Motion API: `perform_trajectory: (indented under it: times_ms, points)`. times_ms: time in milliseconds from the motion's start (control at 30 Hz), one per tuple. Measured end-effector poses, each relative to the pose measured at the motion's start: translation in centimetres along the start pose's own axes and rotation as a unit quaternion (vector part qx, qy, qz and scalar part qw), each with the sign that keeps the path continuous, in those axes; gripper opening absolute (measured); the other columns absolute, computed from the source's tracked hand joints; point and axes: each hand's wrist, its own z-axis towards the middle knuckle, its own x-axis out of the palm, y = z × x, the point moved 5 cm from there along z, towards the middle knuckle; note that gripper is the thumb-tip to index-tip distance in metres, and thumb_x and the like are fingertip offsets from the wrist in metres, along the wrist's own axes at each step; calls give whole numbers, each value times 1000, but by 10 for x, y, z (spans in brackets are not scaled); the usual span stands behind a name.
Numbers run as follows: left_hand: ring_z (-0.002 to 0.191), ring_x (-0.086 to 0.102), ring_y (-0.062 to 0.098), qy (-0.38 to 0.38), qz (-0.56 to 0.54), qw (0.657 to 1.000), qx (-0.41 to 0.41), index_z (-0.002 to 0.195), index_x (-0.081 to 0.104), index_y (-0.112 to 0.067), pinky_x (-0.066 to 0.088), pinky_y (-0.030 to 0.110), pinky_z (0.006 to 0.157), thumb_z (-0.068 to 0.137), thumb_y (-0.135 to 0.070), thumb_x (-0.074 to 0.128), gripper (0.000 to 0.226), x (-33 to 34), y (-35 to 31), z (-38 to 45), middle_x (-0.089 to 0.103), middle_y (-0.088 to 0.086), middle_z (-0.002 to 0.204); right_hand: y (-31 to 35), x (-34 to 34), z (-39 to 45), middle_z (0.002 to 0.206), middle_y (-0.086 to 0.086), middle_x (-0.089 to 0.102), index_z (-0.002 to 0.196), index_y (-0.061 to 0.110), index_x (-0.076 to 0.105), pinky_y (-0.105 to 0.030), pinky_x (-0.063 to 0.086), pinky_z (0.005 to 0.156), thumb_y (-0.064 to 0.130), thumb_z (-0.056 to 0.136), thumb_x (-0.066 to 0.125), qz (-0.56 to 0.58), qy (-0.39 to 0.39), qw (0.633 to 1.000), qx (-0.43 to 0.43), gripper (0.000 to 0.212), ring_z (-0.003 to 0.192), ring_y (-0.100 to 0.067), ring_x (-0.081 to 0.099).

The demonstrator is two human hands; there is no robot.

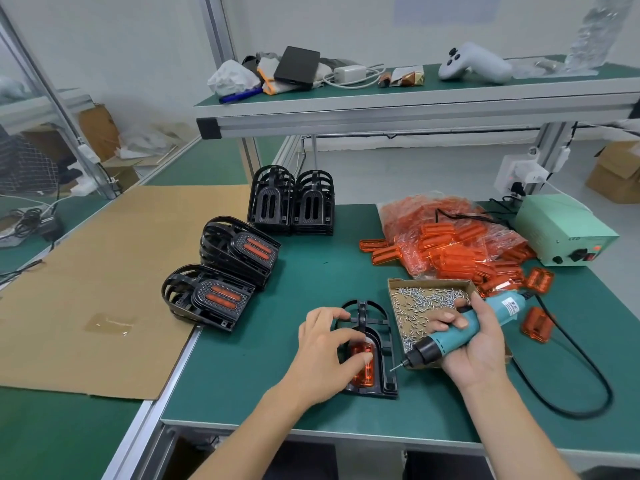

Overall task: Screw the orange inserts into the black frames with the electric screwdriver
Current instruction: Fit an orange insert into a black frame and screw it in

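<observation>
Head view, only one. Landmark: black frame [369, 348], flat on the green bench [311, 271] in front of the person, long axis running away from them.

Orange insert [363, 367] sits in the frame's near half, same long axis. Left hand [323, 355] on the frame's left side, thumb and fingertips curled around the insert, pressing it in place.

Right hand [474, 344] is right of the frame, fingers clenched around the electric screwdriver [450, 341]. The tool lies slanted, bit tip [393, 368] with a screw pointing down-left, just beside the frame's right edge, not touching. Right hand is the nearer one for driving.

Screw box [429, 306] just right of the frame. Finished frames [221, 271] stacked to its far left; bag of inserts [450, 240] far right.
</observation>
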Motion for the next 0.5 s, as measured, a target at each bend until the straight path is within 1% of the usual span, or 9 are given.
perform_trajectory:
  times_ms: [33,100,167,300,400,500]
  points:
    - [145,12,3,23,10,1000,12,122,69,-42,13,37,121,84,-63,63,44,0,0,-3,35,-17,146,0,0,0,57,9,39,77,19,58,-19,44,56,33,86,73,0,1,1000,-1,22,62,-8,47]
    - [152,-5,5,72,34,997,23,135,58,-46,1,41,124,82,-67,61,58,3,2,-10,19,-17,162,0,1,0,57,10,39,77,19,58,-19,44,55,33,85,73,-4,2,1000,-3,22,62,-8,47]
    - [152,-14,4,101,43,994,16,142,49,-49,-2,46,126,81,-69,61,66,4,4,-12,9,-16,167,0,2,1,57,10,39,77,19,58,-20,44,56,34,85,74,-9,1,1000,-3,23,62,-8,46]
    - [153,-14,4,125,33,992,-10,142,44,-50,3,52,127,79,-70,62,68,6,5,-10,5,-15,168,1,1,1,57,10,39,77,19,58,-20,45,55,34,84,74,-7,0,1000,-4,23,62,-8,47]
    - [153,-11,4,133,23,991,-10,144,43,-49,9,51,127,81,-71,62,69,7,8,-10,5,-16,168,0,1,1,57,10,39,77,19,59,-20,44,55,34,85,74,-5,1,1000,-1,23,62,-8,47]
    - [153,-6,5,138,10,990,-4,145,45,-47,17,50,126,82,-71,65,71,5,9,-10,7,-17,167,0,1,1,57,10,39,77,19,59,-20,44,55,34,85,74,-3,1,1000,0,23,61,-8,47]
